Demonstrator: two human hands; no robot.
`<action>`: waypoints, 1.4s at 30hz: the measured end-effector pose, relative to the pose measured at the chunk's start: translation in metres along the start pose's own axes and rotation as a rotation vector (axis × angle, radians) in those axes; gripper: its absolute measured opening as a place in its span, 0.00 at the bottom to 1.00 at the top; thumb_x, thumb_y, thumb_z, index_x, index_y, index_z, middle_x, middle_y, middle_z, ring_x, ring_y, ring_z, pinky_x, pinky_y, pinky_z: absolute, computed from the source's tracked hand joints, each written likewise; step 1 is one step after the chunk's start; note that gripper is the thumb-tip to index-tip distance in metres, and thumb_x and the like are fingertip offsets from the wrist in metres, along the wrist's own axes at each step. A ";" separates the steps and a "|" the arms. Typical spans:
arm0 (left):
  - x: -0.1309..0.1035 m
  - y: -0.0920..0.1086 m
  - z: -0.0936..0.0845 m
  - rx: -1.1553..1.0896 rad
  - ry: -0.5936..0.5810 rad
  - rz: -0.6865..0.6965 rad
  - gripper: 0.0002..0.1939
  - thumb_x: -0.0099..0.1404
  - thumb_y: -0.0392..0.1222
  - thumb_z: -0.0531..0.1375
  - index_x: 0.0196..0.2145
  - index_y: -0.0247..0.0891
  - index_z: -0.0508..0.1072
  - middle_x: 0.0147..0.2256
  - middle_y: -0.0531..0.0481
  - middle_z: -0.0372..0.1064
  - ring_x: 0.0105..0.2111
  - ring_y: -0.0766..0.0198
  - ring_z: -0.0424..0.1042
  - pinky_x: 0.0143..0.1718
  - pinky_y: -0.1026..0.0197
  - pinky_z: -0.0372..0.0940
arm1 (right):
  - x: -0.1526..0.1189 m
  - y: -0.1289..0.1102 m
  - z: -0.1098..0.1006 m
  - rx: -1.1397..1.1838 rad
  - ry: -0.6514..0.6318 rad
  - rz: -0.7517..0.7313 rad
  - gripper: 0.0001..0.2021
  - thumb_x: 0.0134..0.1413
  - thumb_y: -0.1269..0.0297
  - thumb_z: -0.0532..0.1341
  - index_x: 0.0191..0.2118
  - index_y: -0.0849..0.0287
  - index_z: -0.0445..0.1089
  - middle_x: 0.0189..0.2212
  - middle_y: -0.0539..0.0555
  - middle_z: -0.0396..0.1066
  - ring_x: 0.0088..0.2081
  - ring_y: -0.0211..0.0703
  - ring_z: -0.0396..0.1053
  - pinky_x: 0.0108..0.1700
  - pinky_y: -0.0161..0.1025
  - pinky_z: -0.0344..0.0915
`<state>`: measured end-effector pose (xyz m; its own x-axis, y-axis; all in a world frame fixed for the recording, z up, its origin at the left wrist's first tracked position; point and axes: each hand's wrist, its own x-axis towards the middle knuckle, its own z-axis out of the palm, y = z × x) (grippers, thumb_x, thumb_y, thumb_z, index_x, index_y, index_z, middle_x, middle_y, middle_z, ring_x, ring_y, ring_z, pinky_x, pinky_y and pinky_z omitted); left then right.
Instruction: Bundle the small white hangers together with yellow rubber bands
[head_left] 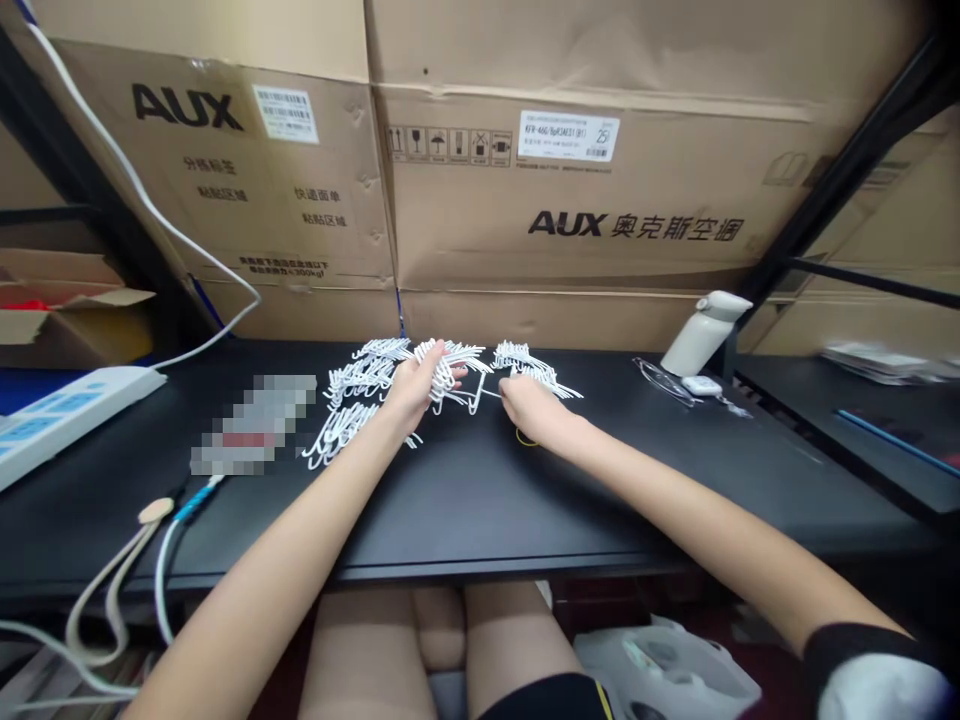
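Piles of thin white hooks [341, 432] lie on the black desk, left of centre and behind my hands. My left hand [414, 388] is closed around a bunch of white hooks [437, 362]. To its right, my right hand [523, 402] has its fingers pinched on the end of a single white hook [478, 393], which spans the gap between my hands. More white hooks [517, 355] lie just behind my right hand. A thin yellow loop [526, 438] shows below that hand.
Cardboard boxes [465, 230] stand behind the desk [465, 520]. On the left are a white power strip [67, 415], a blurred-out object [259, 425] and cables. A white bottle [701, 335], a small white case [701, 386] and a clear-wrapped cable are at the back right.
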<state>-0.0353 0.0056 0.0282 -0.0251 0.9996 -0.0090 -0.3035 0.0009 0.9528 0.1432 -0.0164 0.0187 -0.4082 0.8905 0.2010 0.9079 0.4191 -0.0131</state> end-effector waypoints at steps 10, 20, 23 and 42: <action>-0.004 -0.005 0.002 0.115 -0.159 -0.013 0.11 0.66 0.44 0.56 0.36 0.32 0.68 0.30 0.44 0.75 0.26 0.63 0.75 0.26 0.64 0.70 | -0.014 0.062 0.003 1.036 0.243 0.242 0.09 0.48 0.62 0.62 0.29 0.64 0.68 0.19 0.52 0.68 0.21 0.39 0.69 0.25 0.36 0.69; -0.007 -0.017 0.000 0.313 -0.428 -0.053 0.16 0.62 0.51 0.59 0.36 0.33 0.69 0.29 0.44 0.75 0.26 0.60 0.75 0.27 0.60 0.70 | -0.019 0.060 0.000 1.147 0.116 0.102 0.15 0.43 0.55 0.67 0.29 0.64 0.71 0.20 0.51 0.69 0.21 0.36 0.68 0.27 0.36 0.70; -0.008 -0.017 0.000 0.355 -0.466 -0.066 0.16 0.62 0.51 0.59 0.37 0.34 0.70 0.29 0.45 0.74 0.26 0.60 0.75 0.27 0.59 0.70 | -0.019 0.060 0.000 1.136 0.033 0.037 0.13 0.44 0.57 0.66 0.28 0.64 0.71 0.21 0.51 0.69 0.21 0.35 0.68 0.26 0.35 0.69; -0.012 -0.020 0.003 0.441 -0.528 -0.082 0.18 0.62 0.54 0.58 0.37 0.35 0.68 0.26 0.47 0.74 0.26 0.59 0.76 0.29 0.58 0.72 | -0.026 0.040 -0.002 1.210 -0.046 -0.032 0.12 0.47 0.57 0.64 0.30 0.62 0.72 0.23 0.50 0.70 0.21 0.34 0.67 0.26 0.34 0.67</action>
<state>-0.0260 -0.0068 0.0103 0.4822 0.8749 -0.0443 0.1342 -0.0237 0.9907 0.1900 -0.0228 0.0147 -0.4538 0.8720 0.1833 0.2306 0.3136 -0.9211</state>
